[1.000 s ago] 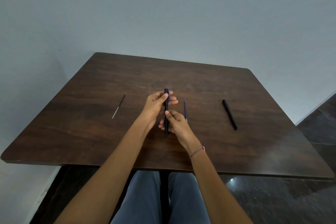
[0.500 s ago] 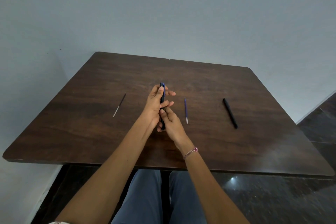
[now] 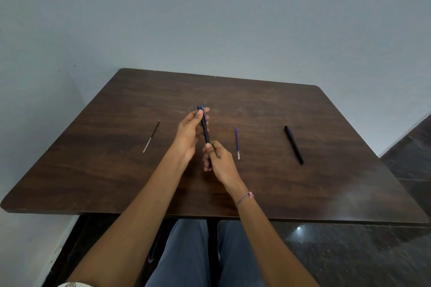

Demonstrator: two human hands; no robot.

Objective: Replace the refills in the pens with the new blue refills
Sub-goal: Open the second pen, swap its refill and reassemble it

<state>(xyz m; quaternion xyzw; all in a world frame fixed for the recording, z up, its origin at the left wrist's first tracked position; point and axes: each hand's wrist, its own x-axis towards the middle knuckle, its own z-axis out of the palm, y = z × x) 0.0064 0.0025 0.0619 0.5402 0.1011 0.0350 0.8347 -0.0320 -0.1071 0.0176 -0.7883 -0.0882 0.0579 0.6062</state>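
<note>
Left hand (image 3: 189, 135) fingers pinch the pen (image 3: 204, 128) near its top, right hand (image 3: 218, 161) fingers grip its lower end, above the worktop (image 3: 326, 182). A hard twist could slip it onto the blue refill (image 3: 237, 142) lying just right.

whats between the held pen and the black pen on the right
A blue refill lies there, touching neither the held pen nor the black pen; head view.

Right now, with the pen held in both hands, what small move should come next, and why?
Probably twist the lower end of the pen with the right hand while the left hand steadies it: both grip it, a dark refill lies to the left, the blue refill to the right.
</note>
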